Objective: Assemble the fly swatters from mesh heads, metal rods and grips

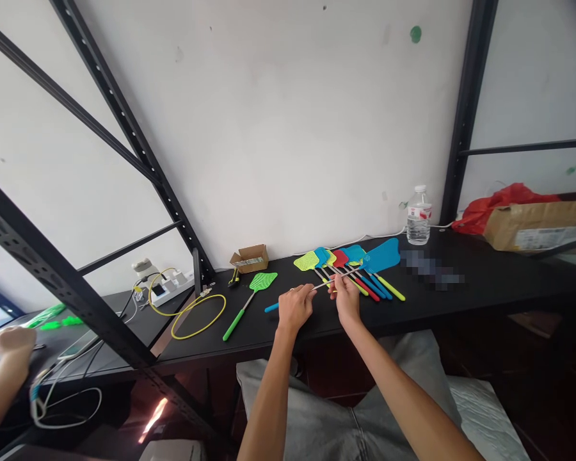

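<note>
Both my hands are on a blue fly swatter (383, 256), held crosswise above the black table. My left hand (295, 306) is closed around the shaft near the blue grip, whose end sticks out to the left. My right hand (345, 296) pinches the thin metal shaft further along, toward the blue head. Behind and below it, several fly swatters in yellow, blue and red lie in an overlapping row, among them a red fly swatter (339, 258). A green fly swatter (263, 281) lies apart on the table, left of my left hand.
A small open cardboard box (249, 258) and a yellow cable (198, 337) are on the left. A water bottle (419, 218) stands by the wall, with a larger carton (542, 224) beyond a black post. At far left, another person's hand (16, 346) is beside the slanted black frame (120, 109).
</note>
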Available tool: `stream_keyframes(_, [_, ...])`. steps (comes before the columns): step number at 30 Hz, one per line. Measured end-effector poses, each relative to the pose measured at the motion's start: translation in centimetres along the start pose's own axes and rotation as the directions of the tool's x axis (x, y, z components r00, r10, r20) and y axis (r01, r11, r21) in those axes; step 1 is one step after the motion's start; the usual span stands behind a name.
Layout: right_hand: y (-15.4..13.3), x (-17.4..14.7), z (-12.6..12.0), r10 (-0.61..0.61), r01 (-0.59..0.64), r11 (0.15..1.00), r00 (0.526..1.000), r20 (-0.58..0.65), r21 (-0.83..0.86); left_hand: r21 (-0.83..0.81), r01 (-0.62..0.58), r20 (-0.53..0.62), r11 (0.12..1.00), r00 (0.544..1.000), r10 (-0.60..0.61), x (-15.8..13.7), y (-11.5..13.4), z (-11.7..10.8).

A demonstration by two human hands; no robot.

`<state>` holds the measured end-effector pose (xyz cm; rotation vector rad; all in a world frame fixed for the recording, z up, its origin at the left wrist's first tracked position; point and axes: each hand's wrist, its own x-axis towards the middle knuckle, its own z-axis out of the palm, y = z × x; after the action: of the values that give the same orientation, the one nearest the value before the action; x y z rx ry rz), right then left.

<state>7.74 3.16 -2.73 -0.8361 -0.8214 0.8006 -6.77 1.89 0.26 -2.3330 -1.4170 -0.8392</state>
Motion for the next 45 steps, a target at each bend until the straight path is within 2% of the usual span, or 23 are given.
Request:
stream_keyframes(3, [-0.5, -0.2, 0.1, 0.035, -0.025, 0.997, 0.988, 0.153, -0.069, -0.028, 0.013, -0.037, 1.000, 0.999, -0.015, -0.2, -0.2, -0.1])
stream_keyframes(7, [-1.0, -0.6, 0.3, 0.052, 0.006, 0.983, 0.949, 0.311, -0.183, -0.038, -0.011, -0.067, 0.999, 0.998, 0.009, -0.4, 0.0, 0.0])
stream_keyframes(10, [-1.3, -0.7, 0.3, 0.055, 0.024, 0.975, 0.939, 0.341, -0.223, -0.031, -0.022, -0.083, 0.999, 0.996, 0.019, -0.4, 0.1, 0.0])
stream_keyframes(17, [-0.8, -0.5, 0.1, 0.046, 0.055, 0.953, 0.946, 0.321, -0.298, -0.019, -0.025, -0.067, 1.000, 0.997, 0.023, -0.3, -0.1, -0.3])
stream_keyframes(25, [0.2, 0.0, 0.1, 0.005, 0.060, 0.965, 0.969, 0.246, -0.255, 0.055, -0.080, -0.069, 0.995, 0.994, 0.083, 0.2, 0.2, 0.0])
stream_keyframes(30, [0.8, 0.6, -0.2, 0.031, -0.025, 0.995, 0.998, 0.060, -0.098, 0.088, -0.032, -0.074, 0.996, 0.997, 0.039, 0.1, -0.6, 0.0])
stream_keyframes(36, [1.2, 0.7, -0.1, 0.011, -0.011, 1.000, 1.000, 0.002, -0.016, 0.119, -0.015, -0.096, 0.993, 0.995, 0.027, 0.1, -0.7, 0.4])
stream_keyframes(39, [1.2, 0.7, -0.3, 0.011, -0.011, 1.000, 0.999, -0.044, 0.006, 0.133, 0.033, -0.131, 0.991, 0.991, -0.015, 0.2, -0.8, 0.5])
stream_keyframes(42, [1.1, 0.7, -0.5, 0.016, -0.013, 1.000, 0.995, -0.101, 0.026, 0.155, 0.080, -0.159, 0.985, 0.986, -0.055, 0.0, -1.6, 0.1])
stream_keyframes(45, [0.9, 0.7, -0.5, 0.019, -0.013, 0.999, 0.991, -0.135, 0.046, 0.178, 0.073, -0.143, 0.981, 0.989, -0.047, -0.5, -2.8, -0.7])
